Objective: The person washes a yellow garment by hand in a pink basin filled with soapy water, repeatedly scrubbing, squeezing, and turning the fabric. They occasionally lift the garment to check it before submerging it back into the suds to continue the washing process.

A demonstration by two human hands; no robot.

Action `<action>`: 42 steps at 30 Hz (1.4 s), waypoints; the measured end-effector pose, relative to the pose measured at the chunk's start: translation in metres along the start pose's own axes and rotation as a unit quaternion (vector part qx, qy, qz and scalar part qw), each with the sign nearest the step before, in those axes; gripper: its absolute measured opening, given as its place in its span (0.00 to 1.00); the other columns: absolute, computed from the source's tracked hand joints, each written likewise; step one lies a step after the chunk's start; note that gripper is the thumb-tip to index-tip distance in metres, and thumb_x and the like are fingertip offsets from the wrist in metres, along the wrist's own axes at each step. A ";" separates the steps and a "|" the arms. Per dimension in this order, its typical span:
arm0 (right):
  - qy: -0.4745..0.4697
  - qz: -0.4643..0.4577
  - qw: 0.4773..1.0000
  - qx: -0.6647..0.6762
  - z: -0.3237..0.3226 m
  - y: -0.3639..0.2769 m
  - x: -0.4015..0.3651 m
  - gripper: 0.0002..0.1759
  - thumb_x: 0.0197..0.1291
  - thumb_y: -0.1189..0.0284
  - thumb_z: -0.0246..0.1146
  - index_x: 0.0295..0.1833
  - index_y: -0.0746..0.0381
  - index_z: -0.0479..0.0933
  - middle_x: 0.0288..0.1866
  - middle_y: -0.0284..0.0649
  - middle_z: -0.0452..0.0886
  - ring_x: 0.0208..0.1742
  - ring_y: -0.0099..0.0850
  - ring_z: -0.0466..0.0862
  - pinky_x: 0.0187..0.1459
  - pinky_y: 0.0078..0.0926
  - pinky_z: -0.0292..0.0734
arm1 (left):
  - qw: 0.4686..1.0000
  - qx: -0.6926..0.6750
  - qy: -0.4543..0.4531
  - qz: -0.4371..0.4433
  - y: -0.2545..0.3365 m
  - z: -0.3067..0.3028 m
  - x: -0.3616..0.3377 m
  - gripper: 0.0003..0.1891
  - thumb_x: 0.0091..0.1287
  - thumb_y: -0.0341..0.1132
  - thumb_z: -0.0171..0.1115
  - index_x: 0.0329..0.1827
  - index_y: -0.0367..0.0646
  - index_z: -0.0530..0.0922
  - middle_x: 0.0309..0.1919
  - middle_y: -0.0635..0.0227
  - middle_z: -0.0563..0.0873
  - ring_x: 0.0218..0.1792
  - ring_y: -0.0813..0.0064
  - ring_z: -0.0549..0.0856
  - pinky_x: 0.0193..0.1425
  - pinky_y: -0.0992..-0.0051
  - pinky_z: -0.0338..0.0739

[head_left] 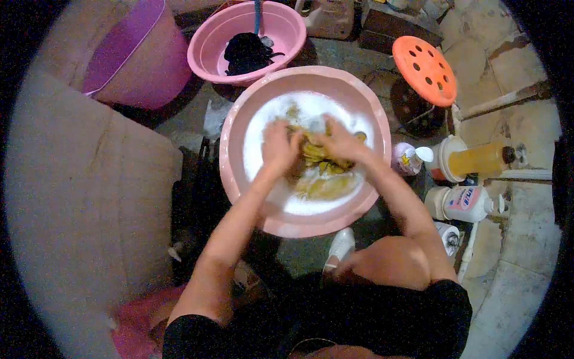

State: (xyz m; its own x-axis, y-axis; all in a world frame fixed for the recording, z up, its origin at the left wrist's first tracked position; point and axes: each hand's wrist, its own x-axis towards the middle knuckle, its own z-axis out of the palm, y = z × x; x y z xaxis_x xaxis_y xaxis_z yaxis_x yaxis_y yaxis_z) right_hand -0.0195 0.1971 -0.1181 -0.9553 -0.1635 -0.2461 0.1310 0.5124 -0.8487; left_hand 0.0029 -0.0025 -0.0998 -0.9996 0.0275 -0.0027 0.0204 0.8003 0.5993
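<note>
A wide pink basin (231, 173) holds white suds and a wet yellow-green cloth (320, 157). On the cloth's left side, my left hand (282, 143) is blurred by motion, its fingers bent over the fabric. My right hand (339, 140) presses against the cloth from the right, also smeared, with a small pale object (317, 125) near its fingertips that I cannot make out. Both hands are close together near the middle of the basin, and suds surround them.
Behind stands a smaller pink basin (203, 45) with black cloth (248, 54). A purple tub (140, 60) is at upper left. On the right are an orange stool (426, 70), a purple-white bottle (406, 159), a yellow-liquid bottle (481, 161) and a white bottle (469, 204).
</note>
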 end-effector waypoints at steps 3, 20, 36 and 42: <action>-0.033 -0.054 0.946 -0.319 0.055 -0.023 -0.039 0.36 0.60 0.58 0.59 0.67 0.68 0.58 0.61 0.57 0.69 0.51 0.51 0.79 0.56 0.43 0.71 | 0.988 0.113 0.086 -0.055 -0.047 0.051 0.036 0.42 0.59 0.44 0.63 0.73 0.39 0.51 0.56 0.34 0.70 0.61 0.45 0.70 0.62 0.57 0.67; -0.299 0.057 0.934 -0.189 0.024 0.012 0.057 0.36 0.68 0.45 0.41 0.68 0.63 0.63 0.71 0.50 0.61 0.71 0.42 0.62 0.71 0.34 0.52 | 0.982 0.094 -0.164 -0.023 -0.068 0.026 0.076 0.31 0.64 0.52 0.54 0.61 0.35 0.69 0.56 0.49 0.76 0.56 0.53 0.76 0.60 0.61 0.70; 0.132 -0.041 0.972 -0.193 0.041 0.050 0.015 0.46 0.57 0.48 0.61 0.72 0.62 0.51 0.62 0.59 0.65 0.61 0.51 0.70 0.61 0.44 0.67 | 0.929 -0.050 -0.249 0.270 0.014 0.042 -0.047 0.20 0.57 0.37 0.63 0.47 0.31 0.74 0.44 0.44 0.79 0.43 0.43 0.79 0.50 0.55 0.74; 0.072 -0.061 0.993 -0.076 0.034 -0.004 0.025 0.34 0.53 0.63 0.66 0.63 0.62 0.64 0.55 0.62 0.72 0.56 0.52 0.75 0.53 0.44 0.73 | 0.906 -0.379 -0.016 -0.187 -0.019 0.042 0.005 0.23 0.64 0.50 0.59 0.48 0.36 0.77 0.39 0.58 0.84 0.38 0.61 0.83 0.45 0.62 0.78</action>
State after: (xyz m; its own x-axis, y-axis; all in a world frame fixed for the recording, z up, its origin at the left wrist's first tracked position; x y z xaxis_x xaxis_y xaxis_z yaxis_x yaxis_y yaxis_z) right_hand -0.0351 0.1627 -0.1370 -0.9911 -0.1147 -0.0668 -0.0189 0.6196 -0.7847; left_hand -0.0014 0.0078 -0.1448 -0.9326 -0.1345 -0.3350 -0.3506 0.1159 0.9293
